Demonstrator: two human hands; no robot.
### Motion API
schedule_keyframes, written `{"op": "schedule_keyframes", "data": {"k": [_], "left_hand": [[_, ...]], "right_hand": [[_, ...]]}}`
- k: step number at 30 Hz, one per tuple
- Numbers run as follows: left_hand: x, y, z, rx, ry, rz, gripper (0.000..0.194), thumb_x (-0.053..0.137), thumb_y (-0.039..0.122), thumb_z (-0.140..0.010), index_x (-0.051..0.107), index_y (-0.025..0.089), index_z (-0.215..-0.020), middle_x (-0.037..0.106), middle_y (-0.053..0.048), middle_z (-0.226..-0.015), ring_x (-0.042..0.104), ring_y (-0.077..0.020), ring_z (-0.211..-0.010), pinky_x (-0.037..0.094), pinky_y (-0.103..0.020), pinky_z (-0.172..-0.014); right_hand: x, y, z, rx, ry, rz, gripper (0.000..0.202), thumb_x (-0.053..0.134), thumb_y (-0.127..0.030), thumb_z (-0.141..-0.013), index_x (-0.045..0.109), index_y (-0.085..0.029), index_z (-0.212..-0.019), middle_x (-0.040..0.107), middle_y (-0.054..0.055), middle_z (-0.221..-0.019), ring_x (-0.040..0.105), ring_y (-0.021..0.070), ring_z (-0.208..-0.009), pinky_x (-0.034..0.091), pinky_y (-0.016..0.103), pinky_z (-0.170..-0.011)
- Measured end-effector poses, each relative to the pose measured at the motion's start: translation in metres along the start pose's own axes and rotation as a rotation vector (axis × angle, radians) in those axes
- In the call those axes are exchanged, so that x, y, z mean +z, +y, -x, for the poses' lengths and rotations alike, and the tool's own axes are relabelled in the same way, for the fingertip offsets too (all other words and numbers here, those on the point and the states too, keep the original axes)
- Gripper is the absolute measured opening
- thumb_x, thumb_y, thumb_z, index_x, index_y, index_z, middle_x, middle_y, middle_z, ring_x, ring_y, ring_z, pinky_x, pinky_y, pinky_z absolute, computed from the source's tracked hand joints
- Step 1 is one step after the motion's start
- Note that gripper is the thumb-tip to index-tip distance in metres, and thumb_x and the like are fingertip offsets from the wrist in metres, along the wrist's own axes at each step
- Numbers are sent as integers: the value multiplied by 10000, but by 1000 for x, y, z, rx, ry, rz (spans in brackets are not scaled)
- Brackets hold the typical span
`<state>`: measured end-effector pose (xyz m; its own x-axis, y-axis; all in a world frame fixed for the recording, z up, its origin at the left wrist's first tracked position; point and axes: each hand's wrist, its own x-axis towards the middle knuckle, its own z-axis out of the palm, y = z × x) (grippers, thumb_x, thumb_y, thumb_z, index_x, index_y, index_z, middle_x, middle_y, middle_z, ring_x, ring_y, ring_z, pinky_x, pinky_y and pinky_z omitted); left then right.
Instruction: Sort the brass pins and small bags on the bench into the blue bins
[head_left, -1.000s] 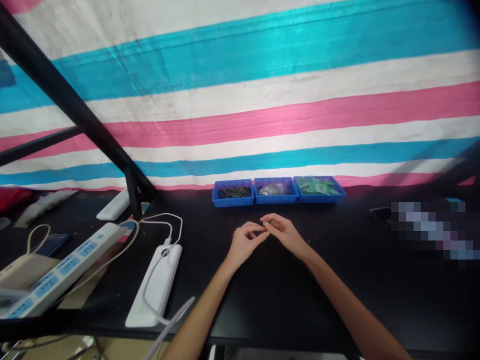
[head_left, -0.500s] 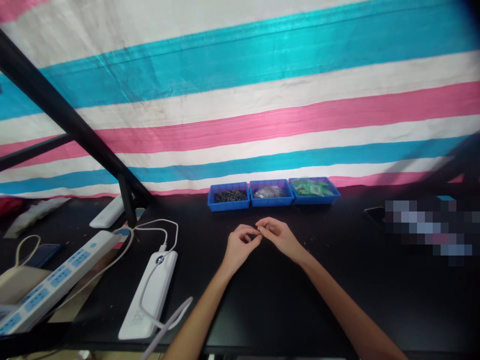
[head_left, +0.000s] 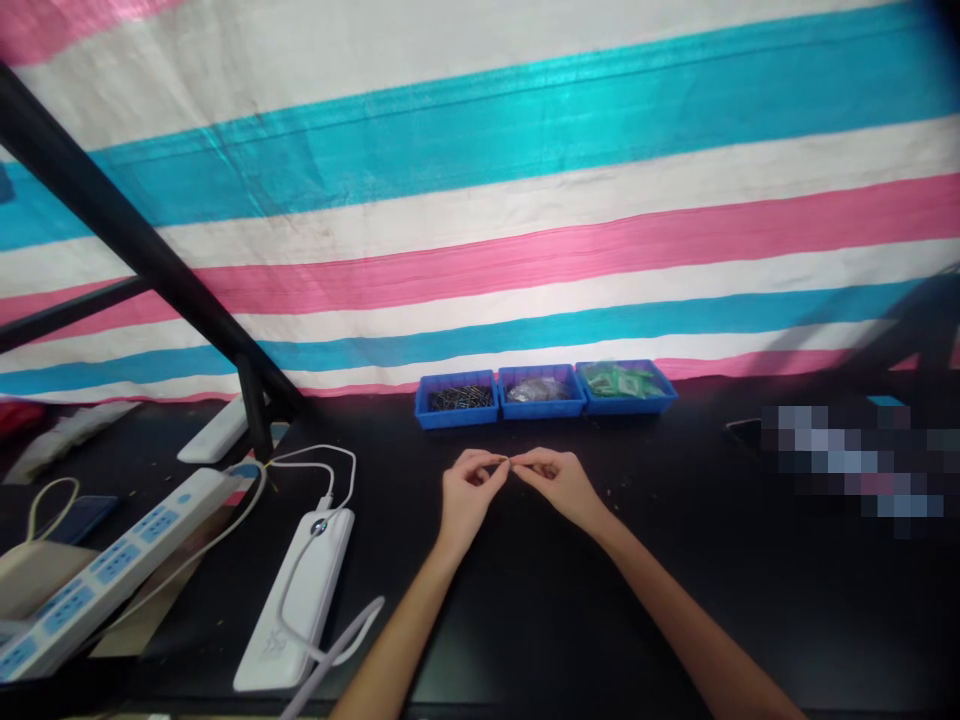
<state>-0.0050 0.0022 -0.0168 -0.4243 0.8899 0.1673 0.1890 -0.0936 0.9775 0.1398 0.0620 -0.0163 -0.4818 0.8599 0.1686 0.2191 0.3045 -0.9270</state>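
Above the black table, my left hand and my right hand meet fingertip to fingertip. Each is pinched closed with thumb against forefinger. Something tiny seems to sit between the tips, but it is too small to make out. Just beyond the hands stand three blue bins in a row. Dark screw-like pieces fill the left bin. Clear small plastic packets or pieces lie in the middle bin, and green-and-clear packets lie in the right bin.
To the left lie a white power bank with a looped white cable and a long power strip. A black metal frame slants across that side. A dark phone lies at right. Striped sheeting hangs behind.
My hands have shifted slightly left. The right fingers, raised and overlapping the left tips before, now point straight at them in a pinch. The view has tilted up slightly.
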Motion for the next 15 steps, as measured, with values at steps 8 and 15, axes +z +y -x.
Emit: {"op": "schedule_keyframes", "data": {"k": [8,15], "left_hand": [[2,5,3,-4,-45,0,165,682,322,-655,701,170,-716,590,-33,-792,455,-68,-538,378,-211,-504],[-2,10,2,-6,48,48,170,654,327,-687,650,167,-745,579,-16,-782,430,-58,-528,374,-201,-508]], "right_hand": [[11,-7,7,-44,-85,27,234,567,-362,-760,681,-172,-683,479,-33,-504,307,70,-460,226,227,-446],[8,-2,2,57,15,-154,225,618,-377,-719,691,-169,-767,657,27,-689,549,127,-599,425,248,-561]]}}
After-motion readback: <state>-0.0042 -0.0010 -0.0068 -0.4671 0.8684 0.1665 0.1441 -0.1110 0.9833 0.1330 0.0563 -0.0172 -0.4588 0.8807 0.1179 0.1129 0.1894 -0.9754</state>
